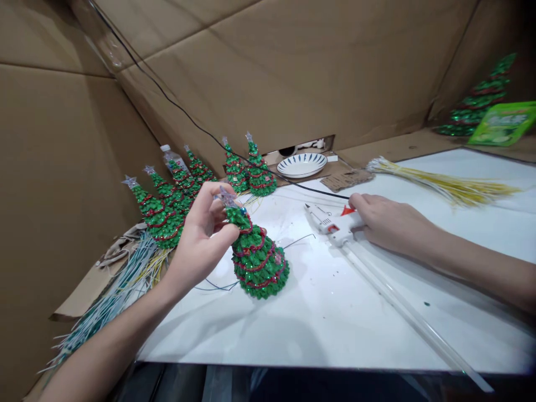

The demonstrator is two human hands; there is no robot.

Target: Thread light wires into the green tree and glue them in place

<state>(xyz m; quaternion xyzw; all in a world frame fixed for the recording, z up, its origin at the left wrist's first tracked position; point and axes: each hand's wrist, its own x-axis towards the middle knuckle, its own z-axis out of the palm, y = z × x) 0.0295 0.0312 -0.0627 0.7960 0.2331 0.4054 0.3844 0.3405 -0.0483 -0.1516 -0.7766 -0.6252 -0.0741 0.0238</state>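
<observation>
My left hand (208, 226) grips a small green Christmas tree (260, 262) near its top, fingers closed just below the clear star (226, 196). The tree leans slightly, its wide base low over the white board; whether it touches is unclear. Red garland winds round it. On the right, my right hand (389, 222) is closed on the handle end of a white hot glue gun (337, 226), which points left. A long clear glue stick (412, 315) runs from the gun toward the front right. The black cord (310, 188) leaves the gun by my fingers.
Several finished-looking trees (161, 220) stand at the left, with a bottle (166, 152) behind. Two more trees (260, 173) stand near a striped plate (302, 166). Wire bundles lie left (113, 296) and right (452, 181). A green packet (502, 124) leans at back right. Cardboard walls (293, 72) enclose the table.
</observation>
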